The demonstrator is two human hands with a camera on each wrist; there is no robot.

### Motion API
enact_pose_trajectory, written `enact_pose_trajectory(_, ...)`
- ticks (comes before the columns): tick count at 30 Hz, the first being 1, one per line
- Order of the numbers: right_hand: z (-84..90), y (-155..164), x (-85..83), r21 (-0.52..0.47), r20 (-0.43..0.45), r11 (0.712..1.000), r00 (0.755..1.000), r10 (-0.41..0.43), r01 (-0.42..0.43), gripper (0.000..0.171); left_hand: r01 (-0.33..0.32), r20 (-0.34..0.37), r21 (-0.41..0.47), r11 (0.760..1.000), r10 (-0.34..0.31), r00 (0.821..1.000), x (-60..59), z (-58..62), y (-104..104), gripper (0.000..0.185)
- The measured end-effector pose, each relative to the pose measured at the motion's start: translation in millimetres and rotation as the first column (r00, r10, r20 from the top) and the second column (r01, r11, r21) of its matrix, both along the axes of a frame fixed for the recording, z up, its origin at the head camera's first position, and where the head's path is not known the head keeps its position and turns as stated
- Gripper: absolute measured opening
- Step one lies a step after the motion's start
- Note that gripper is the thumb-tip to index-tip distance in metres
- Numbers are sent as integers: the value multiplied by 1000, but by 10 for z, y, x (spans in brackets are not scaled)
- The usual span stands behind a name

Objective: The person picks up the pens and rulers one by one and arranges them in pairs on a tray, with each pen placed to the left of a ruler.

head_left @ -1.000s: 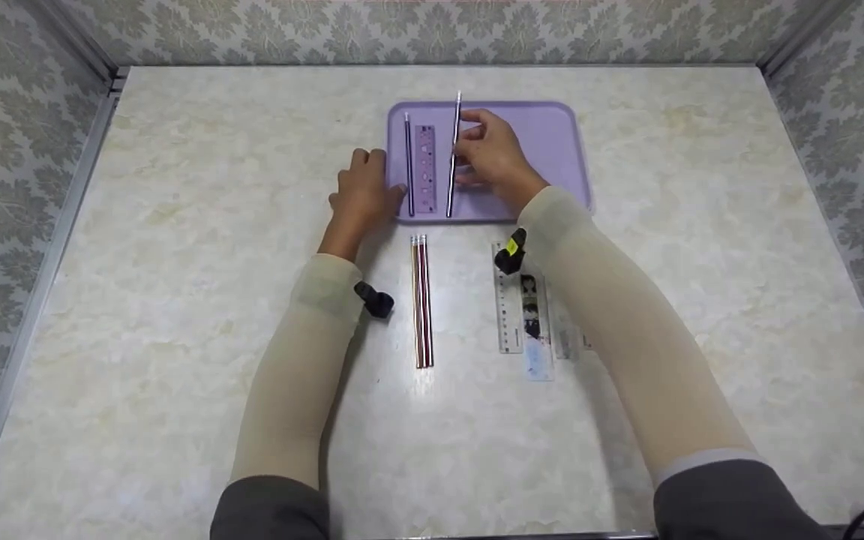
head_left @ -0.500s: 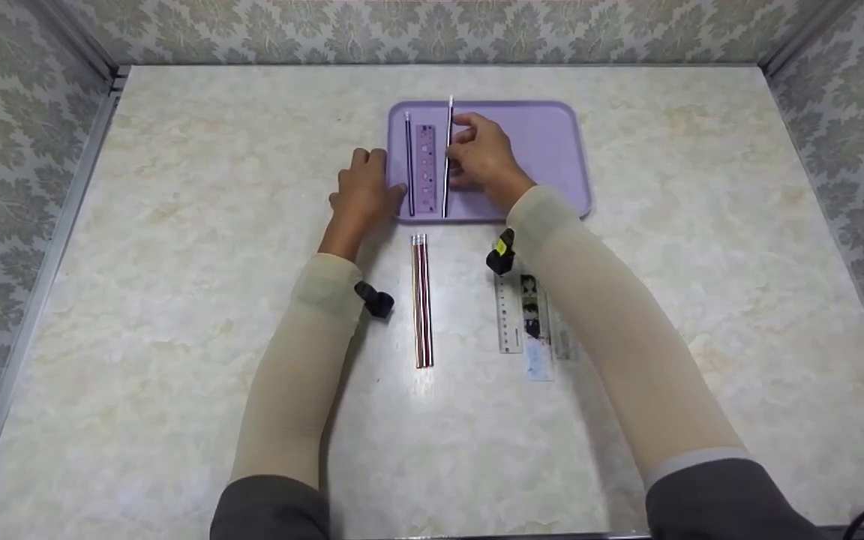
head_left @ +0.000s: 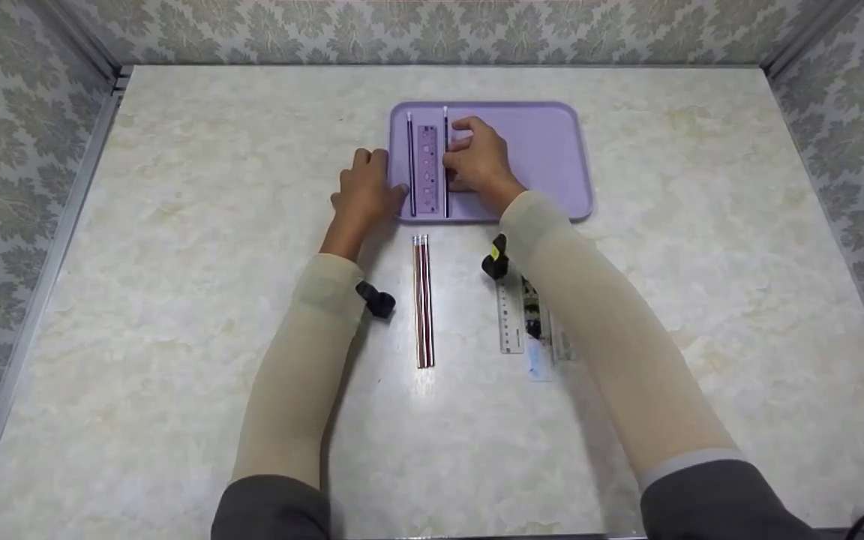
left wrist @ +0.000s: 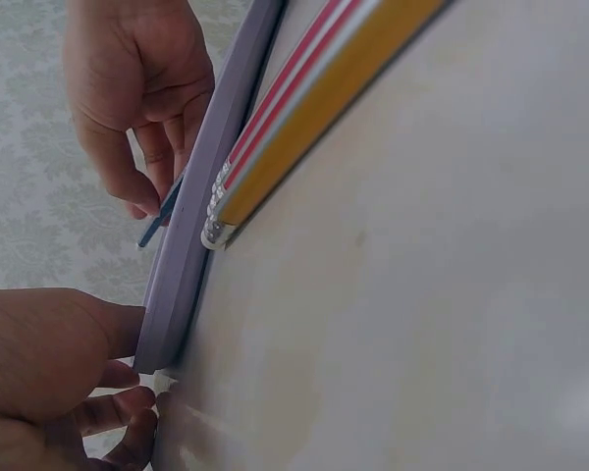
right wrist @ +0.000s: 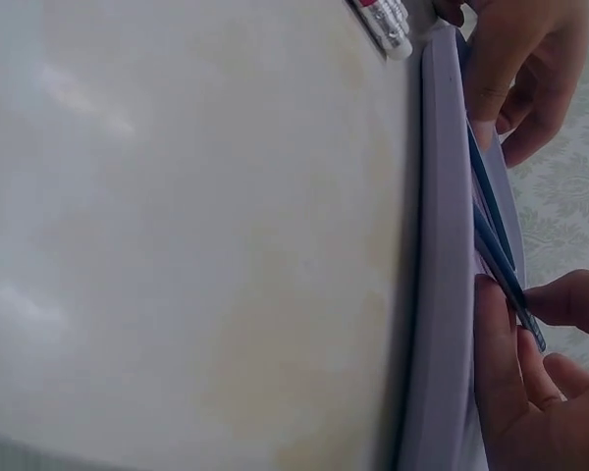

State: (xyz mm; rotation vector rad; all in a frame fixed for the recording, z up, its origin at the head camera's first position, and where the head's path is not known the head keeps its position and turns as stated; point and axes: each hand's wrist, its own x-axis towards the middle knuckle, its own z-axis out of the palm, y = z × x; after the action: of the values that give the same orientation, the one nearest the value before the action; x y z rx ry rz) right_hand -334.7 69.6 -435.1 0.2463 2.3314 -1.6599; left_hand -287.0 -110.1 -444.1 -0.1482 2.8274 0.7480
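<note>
A purple tray [head_left: 544, 157] lies toward the back of the table. My left hand [head_left: 366, 184] grips its left edge, thumb over the rim and fingers outside, as the left wrist view shows. Inside the tray lie a dark striped pencil [head_left: 412, 165] and, beside it, a purple ruler [head_left: 427, 169]. Just right of that ruler, my right hand [head_left: 479, 159] holds a second dark striped pencil [head_left: 446, 127], its white end pointing to the back. In the right wrist view, thumb and fingers pinch this pencil [right wrist: 508, 277] low behind the tray's front rim.
Several red and yellow striped pencils [head_left: 423, 304] lie side by side in front of the tray. Clear rulers [head_left: 510, 319] and a ruler with dark pictures [head_left: 532, 315] lie partly under my right forearm. Patterned walls stand behind and at both sides of the table.
My right hand has moved left and down with its pencil, bringing it straighter and close beside the purple ruler. The left hand has stayed at the tray's edge.
</note>
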Motion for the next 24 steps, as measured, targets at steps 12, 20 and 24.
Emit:
enact_pose_trajectory(12, 46, -134, 33, 270, -44, 963, 999, 8, 4, 51, 8, -16, -12, 1000, -8, 1000, 0, -14, -12, 65)
enact_pose_trajectory(20, 70, -157, 84, 399, -99, 917, 994, 51, -7, 46, 6, -18, -5, 1000, -6, 1000, -1, -23, -11, 65)
enact_pose_trajectory(24, 55, -154, 86, 465, -130, 885, 989, 75, -6, 43, 10, -20, -10, 1000, -10, 1000, 4, -21, -8, 64)
